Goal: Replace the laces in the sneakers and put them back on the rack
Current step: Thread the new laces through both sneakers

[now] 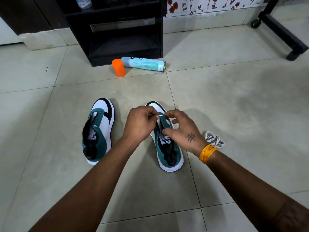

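Orange cap beside spray can

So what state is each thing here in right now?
Left sneaker: unlaced, on floor.
Right sneaker: on floor, lace tip at an eyelet.
Lace tip: pinched by left hand.
Right hand: holds the sneaker's eyelet flap.
Spare lace: bunched on floor.
Spray can: lying down, uncapped.
Orange cap: standing, off the can.

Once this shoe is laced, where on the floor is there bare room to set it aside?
Bare tile lies left of the left sneaker, and wide to the right beyond the loose lace. It is crowded between the sneakers, where both hands work at the right sneaker, and by the rack, where the orange cap and spray can lie.
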### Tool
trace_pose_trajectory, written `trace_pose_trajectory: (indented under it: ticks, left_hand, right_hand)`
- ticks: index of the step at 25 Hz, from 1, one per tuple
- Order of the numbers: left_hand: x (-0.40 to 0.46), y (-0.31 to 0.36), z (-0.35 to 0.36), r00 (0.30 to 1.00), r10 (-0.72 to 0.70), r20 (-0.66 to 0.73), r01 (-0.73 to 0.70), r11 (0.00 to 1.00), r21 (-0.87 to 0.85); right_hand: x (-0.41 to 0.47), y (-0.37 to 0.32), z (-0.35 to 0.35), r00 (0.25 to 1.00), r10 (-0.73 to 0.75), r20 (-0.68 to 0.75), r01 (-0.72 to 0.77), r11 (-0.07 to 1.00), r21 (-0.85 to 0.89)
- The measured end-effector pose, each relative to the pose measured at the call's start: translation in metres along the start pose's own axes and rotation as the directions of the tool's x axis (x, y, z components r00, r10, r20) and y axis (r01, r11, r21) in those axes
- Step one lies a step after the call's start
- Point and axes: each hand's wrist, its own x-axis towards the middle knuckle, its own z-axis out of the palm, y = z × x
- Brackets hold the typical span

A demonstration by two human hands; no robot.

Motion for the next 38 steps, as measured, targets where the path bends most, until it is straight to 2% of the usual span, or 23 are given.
trace_pose_trajectory:
  ticks: [2, 7, 12, 18, 22, 25, 28, 30, 33, 36, 38]
  left_hand:
    - [0.000, -0.002, 0.008, 1.000, -0.027, -0.011, 0.028, 0.999, 0.018]
    - [0.000, -0.005, 0.022, 0.999, -0.040, -0.022, 0.041, 0.999, 0.020]
    - [0.002, -0.005, 0.033, 0.992, -0.112, -0.058, 0.113, 0.994, 0.014]
    - [0.002, -0.005, 0.043, 0.992, -0.062, -0.113, 0.075, 0.991, 0.115]
    - [0.002, -0.007, 0.051, 0.982, -0.065, -0.175, 0.077, 0.995, 0.065]
    - [0.005, -0.005, 0.052, 0.979, -0.106, -0.176, 0.116, 0.992, 0.051]
    - [0.005, -0.002, 0.055, 0.958, -0.216, -0.189, 0.202, 0.975, -0.089]
    - [0.004, -0.004, 0.057, 0.958, -0.237, -0.164, 0.216, 0.967, -0.137]
    - [0.008, -0.009, 0.056, 0.968, -0.229, -0.100, 0.212, 0.965, -0.156]
    - [0.007, -0.005, 0.057, 0.946, -0.295, -0.134, 0.274, 0.949, -0.156]
    - [0.005, -0.001, 0.060, 0.923, -0.351, -0.160, 0.325, 0.931, -0.164]
  right_hand:
    - [-0.006, 0.008, 0.013, 0.999, -0.029, 0.017, 0.031, 0.994, -0.110]
    - [-0.003, 0.022, 0.033, 0.972, -0.153, -0.180, 0.111, 0.968, -0.223]
    - [-0.004, 0.028, 0.039, 0.954, -0.188, -0.234, 0.131, 0.963, -0.237]
    - [-0.001, 0.035, 0.031, 0.952, -0.220, -0.211, 0.189, 0.969, -0.155]
    - [0.001, 0.038, 0.026, 0.951, -0.256, -0.176, 0.235, 0.963, -0.132]
    - [0.003, 0.038, 0.025, 0.954, -0.256, -0.155, 0.240, 0.964, -0.114]
    - [0.004, 0.040, 0.024, 0.957, -0.248, -0.148, 0.238, 0.968, -0.085]
    - [0.000, 0.040, 0.025, 0.962, -0.227, -0.152, 0.224, 0.974, -0.036]
    - [-0.005, 0.035, 0.026, 0.974, -0.151, -0.171, 0.164, 0.984, 0.064]
    - [0.004, 0.033, 0.021, 0.983, -0.070, -0.171, 0.097, 0.983, 0.153]
    - [0.018, 0.038, 0.014, 0.990, -0.051, -0.129, 0.068, 0.989, 0.134]
